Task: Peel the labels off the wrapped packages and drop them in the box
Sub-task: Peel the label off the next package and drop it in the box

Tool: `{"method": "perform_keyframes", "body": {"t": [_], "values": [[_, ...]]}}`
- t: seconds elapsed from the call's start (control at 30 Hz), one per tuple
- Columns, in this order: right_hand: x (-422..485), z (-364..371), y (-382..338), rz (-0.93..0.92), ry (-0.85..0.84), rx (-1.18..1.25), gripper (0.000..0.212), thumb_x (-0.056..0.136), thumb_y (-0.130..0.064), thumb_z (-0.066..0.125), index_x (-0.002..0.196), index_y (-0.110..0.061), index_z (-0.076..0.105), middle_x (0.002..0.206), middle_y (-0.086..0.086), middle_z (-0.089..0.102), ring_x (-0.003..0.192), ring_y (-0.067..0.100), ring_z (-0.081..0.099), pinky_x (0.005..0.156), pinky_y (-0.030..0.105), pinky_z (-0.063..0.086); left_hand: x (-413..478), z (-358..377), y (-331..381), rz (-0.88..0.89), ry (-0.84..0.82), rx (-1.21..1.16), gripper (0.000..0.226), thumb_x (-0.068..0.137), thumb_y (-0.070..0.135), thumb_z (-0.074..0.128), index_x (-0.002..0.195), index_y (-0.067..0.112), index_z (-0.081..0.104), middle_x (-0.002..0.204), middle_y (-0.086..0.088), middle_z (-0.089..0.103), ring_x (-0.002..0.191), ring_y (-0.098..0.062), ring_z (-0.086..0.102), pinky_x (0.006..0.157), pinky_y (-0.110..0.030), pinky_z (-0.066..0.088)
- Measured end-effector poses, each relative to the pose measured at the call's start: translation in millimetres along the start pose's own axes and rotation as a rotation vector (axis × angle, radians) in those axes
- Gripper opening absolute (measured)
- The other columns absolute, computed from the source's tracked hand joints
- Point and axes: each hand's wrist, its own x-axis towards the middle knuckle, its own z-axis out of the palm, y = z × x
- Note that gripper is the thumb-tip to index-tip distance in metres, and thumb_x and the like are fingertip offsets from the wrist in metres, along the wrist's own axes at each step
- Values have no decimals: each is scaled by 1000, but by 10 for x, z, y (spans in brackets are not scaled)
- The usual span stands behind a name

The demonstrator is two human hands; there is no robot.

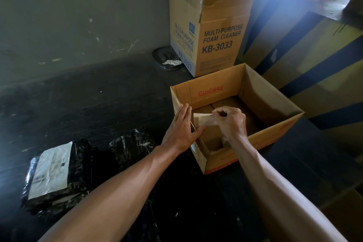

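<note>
An open cardboard box [275, 104] marked Glodway stands on the dark surface at the right. My right hand [230, 122] is over the box's near left corner, pinching a pale, crumpled label [204, 120]. My left hand [181, 129] lies flat against the box's left wall, fingers spread, its thumb touching the label's lower edge. A black wrapped package [57, 173] with a white label [52, 169] still stuck on it lies at the left. A second black wrapped package [131, 141], with no label showing, lies beside it, near my left forearm.
A tall cardboard box [212, 25] printed Multi-Purpose Foam Cleaner stands behind the open box against the grey wall. A dark oval dish [165, 59] holding a crumpled white scrap sits left of it. A blue and yellow striped wall runs along the right.
</note>
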Motion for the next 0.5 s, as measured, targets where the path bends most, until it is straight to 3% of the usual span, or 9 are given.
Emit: {"method": "perform_keyframes", "body": {"t": [0.13,0.27,0.5], "values": [[2,-1,-10,-20,-1,-22,2,88,-15,74,89,-14,75,91,-5,71,86,8,66,75,25,58,4,4,1,-9,-5,-3,93,93,63,47,157,12,2,165,0,-5,150,-13,-11,120,-40,8],[13,-9,-20,-3,0,-58,14,83,-4,74,77,-15,68,77,-7,66,74,6,63,63,17,49,-4,8,-2,-4,-2,-5,93,93,64,46,157,12,3,165,0,-5,150,-12,-11,120,-39,9],[3,-4,-38,-8,2,-55,13,81,-5,76,75,-15,69,76,-7,66,71,4,62,62,14,46,10,14,-11,3,1,-15,96,92,66,46,157,12,2,165,0,-6,150,-12,-11,119,-37,7]]}}
